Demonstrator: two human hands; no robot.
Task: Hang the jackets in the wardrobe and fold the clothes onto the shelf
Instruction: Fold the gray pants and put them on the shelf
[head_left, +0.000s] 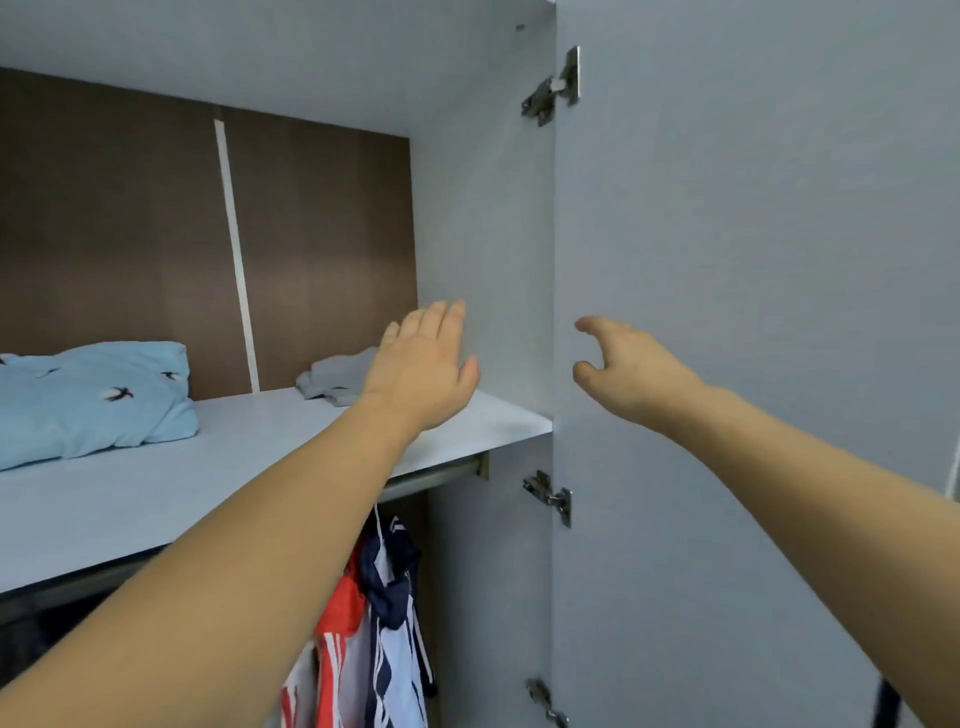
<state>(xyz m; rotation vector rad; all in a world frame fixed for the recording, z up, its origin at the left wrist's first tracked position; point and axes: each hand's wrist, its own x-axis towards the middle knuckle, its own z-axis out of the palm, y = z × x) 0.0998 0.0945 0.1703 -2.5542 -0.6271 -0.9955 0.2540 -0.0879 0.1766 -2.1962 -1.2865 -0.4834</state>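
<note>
Two bare forearms are stretched forward into an open wardrobe (483, 218). Nearest, below the shelf (156, 499), jackets (382, 623) in red, white and navy stripes are seen hanging from a rail (436, 475) fixed under the shelf's front edge; their lower parts are cut off by the frame.

The left hand (423, 366) is raised over the right part of the shelf, palm turned away, its fingers (441, 322) straight and held close together, with nothing held. The right hand (631, 364) is held out before the inner face of the open door (753, 260), its fingers loosely curled, the thumb set apart from them, nothing gripped; whether the door is touched cannot be told.

Three metal hinges (553, 88) are seen along the door's inner edge, where it meets the wardrobe's side wall.

Farther back on the shelf, a grey folded garment (335, 379) lies just behind the left hand, partly hidden by it. Well apart from it, at the left, a light blue pillow (98, 400) printed with small dark birds rests on the shelf. Behind both, a brown back panel (130, 234) with a pale vertical strip is seen.
</note>
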